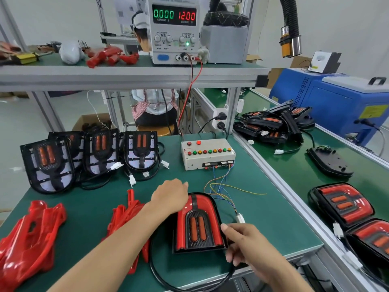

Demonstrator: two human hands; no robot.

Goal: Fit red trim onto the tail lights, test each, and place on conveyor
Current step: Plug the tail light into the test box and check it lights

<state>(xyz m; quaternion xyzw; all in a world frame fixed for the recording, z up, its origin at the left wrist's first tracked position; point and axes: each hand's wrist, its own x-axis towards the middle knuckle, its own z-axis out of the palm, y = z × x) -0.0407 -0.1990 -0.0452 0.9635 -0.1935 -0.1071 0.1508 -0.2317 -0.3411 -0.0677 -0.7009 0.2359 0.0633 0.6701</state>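
One tail light (197,223) lies on the desk (263,211) just in front of the test box (207,153), its red trim already fitted. It is pressed at the top by the left hand (171,197), fingers curled over the edge, while its cable (189,285) is pinched by the right hand (242,241) — plugging in appears next. Left of the box, untrimmed lights (90,154) and loose red trims (27,239) wait; right of it, finished units (345,204) are already laid on the conveyor (294,171).
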